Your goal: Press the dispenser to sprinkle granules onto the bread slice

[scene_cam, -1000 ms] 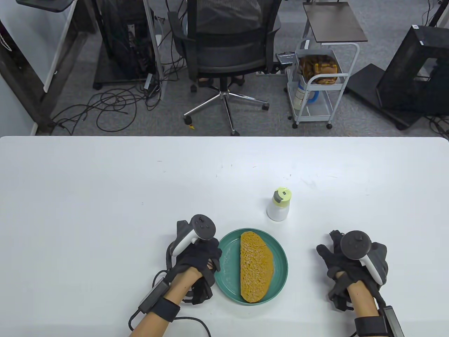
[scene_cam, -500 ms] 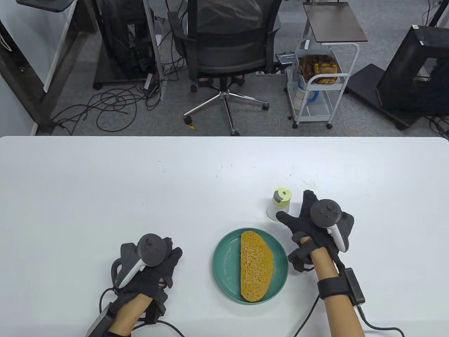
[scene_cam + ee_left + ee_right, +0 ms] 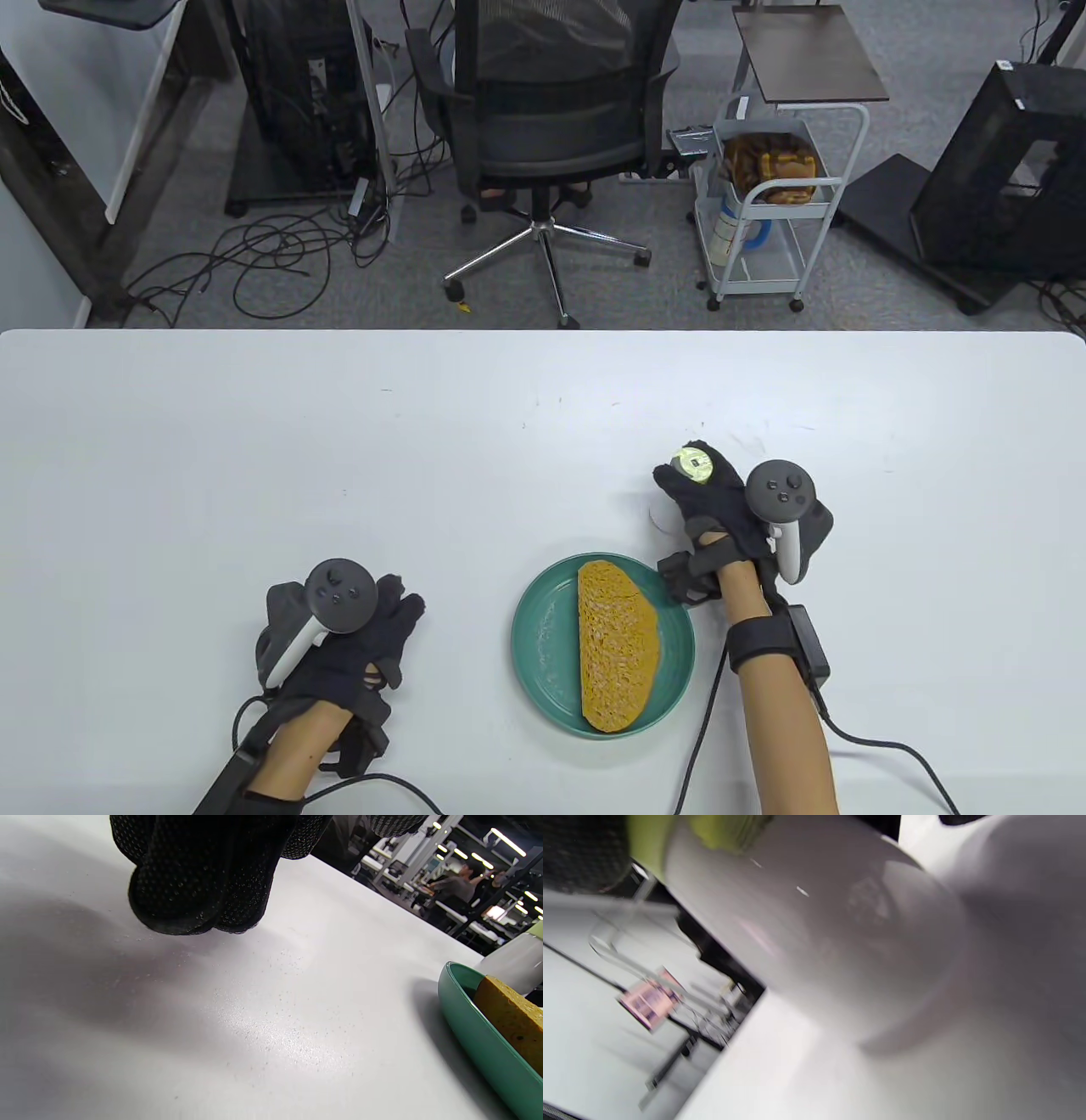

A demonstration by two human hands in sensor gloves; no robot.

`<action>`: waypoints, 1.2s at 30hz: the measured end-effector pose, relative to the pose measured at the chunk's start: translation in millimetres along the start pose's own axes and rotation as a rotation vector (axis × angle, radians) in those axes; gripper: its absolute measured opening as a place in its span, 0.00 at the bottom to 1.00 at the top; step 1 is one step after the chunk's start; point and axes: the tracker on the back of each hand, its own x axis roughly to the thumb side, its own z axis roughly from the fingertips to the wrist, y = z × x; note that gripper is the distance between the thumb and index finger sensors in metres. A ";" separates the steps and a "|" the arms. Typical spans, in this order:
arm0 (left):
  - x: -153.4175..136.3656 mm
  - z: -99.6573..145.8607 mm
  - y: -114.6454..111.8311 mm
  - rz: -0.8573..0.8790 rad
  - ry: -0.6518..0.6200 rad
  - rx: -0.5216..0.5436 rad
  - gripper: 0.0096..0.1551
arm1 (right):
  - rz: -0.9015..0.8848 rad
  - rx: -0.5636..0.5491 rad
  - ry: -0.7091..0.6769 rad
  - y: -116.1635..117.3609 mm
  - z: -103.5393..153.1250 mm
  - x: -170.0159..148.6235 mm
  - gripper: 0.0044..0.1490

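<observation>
On the table, right hand now around dispenser.

White table: green plate, dispenser.

Dispenser is showing a white body and yellow-green cap. Plate is reading teal green, bread slice golden-brown with a porous speckled texture. Gloves are showing black, dotted knit. Table is showing plain white.
</observation>
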 end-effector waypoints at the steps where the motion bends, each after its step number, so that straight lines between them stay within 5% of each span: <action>1: 0.2 0.0 0.1 0.001 -0.002 0.000 0.40 | -0.040 -0.034 -0.008 -5.5 2.6 -1.5 0.43; 6: 2.2 -1.2 -2.3 0.003 -0.016 -0.010 0.40 | -0.054 -0.193 -0.087 -49.7 17.9 4.0 0.37; 11: 5.7 -1.0 -4.3 0.004 -0.033 -0.020 0.40 | 0.051 -0.165 -0.160 -80.2 32.3 23.6 0.37; 14: 7.0 -0.6 -4.3 0.005 -0.040 -0.016 0.40 | 0.162 -0.123 -0.261 -77.0 43.2 48.6 0.36; 18: 7.2 -2.6 -7.7 -0.004 -0.044 -0.035 0.40 | 0.523 0.037 -0.475 -40.8 67.0 94.8 0.36; 21: 6.1 -4.0 -8.7 -0.004 -0.052 -0.059 0.40 | 0.897 0.137 -0.765 7.7 101.6 122.0 0.36; 25: 5.5 0.5 -1.7 0.035 -0.103 0.064 0.40 | 1.653 -0.004 -1.317 73.3 153.1 111.0 0.35; 27: 6.1 2.7 -0.2 0.025 -0.105 0.100 0.40 | 1.806 -0.074 -1.538 88.6 164.1 97.4 0.35; 31: 7.3 3.6 -0.6 -0.015 -0.097 0.107 0.40 | 1.679 -0.042 -1.435 81.4 161.1 95.8 0.35; 36: 8.9 2.4 -4.1 -0.078 -0.082 0.094 0.40 | 1.167 -0.074 -0.879 16.9 124.8 99.3 0.35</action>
